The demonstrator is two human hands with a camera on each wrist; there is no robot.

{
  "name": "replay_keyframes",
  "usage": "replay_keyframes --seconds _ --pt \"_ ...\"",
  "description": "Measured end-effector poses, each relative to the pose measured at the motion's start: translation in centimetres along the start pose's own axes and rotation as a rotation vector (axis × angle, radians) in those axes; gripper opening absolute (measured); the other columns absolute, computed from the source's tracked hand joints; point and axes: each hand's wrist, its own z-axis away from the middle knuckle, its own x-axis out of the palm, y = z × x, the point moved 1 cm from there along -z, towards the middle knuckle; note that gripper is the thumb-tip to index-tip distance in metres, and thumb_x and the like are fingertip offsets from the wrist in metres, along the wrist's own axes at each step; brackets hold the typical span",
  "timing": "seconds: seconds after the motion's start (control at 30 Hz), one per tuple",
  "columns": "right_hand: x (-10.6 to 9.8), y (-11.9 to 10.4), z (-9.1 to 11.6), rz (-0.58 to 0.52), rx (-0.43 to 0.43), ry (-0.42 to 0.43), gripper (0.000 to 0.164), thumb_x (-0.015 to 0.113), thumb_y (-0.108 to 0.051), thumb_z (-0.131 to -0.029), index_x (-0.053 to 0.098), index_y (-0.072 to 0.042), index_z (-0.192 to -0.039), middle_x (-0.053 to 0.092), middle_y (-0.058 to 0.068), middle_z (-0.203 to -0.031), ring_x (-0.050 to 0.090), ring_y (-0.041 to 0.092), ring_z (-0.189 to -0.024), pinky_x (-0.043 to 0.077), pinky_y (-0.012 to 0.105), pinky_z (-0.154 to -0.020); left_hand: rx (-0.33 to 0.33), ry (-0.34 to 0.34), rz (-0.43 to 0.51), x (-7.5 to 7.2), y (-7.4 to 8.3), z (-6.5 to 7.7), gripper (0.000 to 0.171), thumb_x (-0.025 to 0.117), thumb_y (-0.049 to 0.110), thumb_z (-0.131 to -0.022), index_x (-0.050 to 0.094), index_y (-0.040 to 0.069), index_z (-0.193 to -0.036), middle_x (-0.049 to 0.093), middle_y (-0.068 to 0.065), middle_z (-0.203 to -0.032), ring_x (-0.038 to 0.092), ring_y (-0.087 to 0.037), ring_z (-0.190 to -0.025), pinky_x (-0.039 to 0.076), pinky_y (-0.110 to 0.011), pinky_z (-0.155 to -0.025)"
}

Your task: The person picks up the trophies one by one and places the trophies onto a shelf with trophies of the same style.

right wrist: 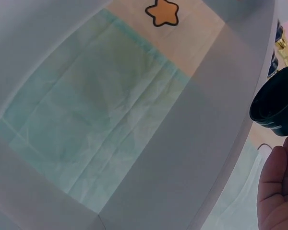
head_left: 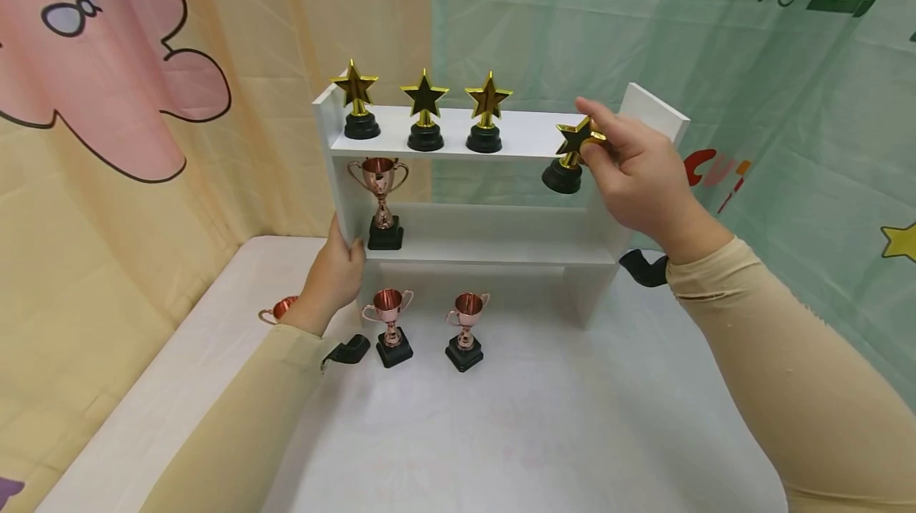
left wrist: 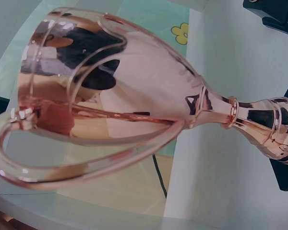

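Note:
My right hand (head_left: 637, 171) pinches a gold star trophy (head_left: 572, 135) between thumb and fingers, tilted, at the right end of the top shelf. Its round black base (right wrist: 276, 103) shows from beneath in the right wrist view, beside the fingers (right wrist: 273, 182). My left hand (head_left: 331, 282) grips the left side panel of the white shelf unit (head_left: 494, 250), its other fingers partly hidden behind the panel. Just right of that hand, a rose-gold trophy cup (head_left: 379, 179) stands upright on the middle shelf. A rose-gold cup (left wrist: 134, 86) fills much of the left wrist view.
Three star trophies (head_left: 425, 103) stand in a row on the top shelf. Two rose-gold cups, a left one (head_left: 390, 322) and a right one (head_left: 467, 326), stand on the white table (head_left: 544, 425) before the unit. Another cup (head_left: 284, 306) is partly hidden behind my left wrist. Printed curtains hang behind.

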Motion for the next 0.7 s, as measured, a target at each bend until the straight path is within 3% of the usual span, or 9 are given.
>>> replay_keyframes --seconds 0.3,0.7 --pt "-0.2 0.1 -0.9 0.019 -0.008 -0.015 0.049 0.059 0.004 -0.101 0.061 -0.010 -0.149 0.066 0.011 -0.094 0.043 0.001 -0.066 0.034 0.015 -0.060 -0.010 -0.002 -0.002 0.0 -0.1 0.0 0.066 0.036 0.022 -0.112 0.004 0.010 -0.168 0.038 -0.037 -0.160 0.046 -0.058 -0.142 0.040 -0.073 -0.113" --pt "-0.4 -0.2 -2.0 -0.061 0.018 -0.008 0.050 0.057 0.006 -0.102 0.059 -0.009 -0.149 0.068 0.019 -0.102 0.056 -0.010 -0.074 0.042 0.008 -0.068 -0.006 -0.012 0.000 0.1 -0.1 0.0 0.067 0.036 0.021 -0.112 0.000 0.015 -0.169 0.036 -0.035 -0.162 0.045 -0.057 -0.143 0.039 -0.074 -0.112"
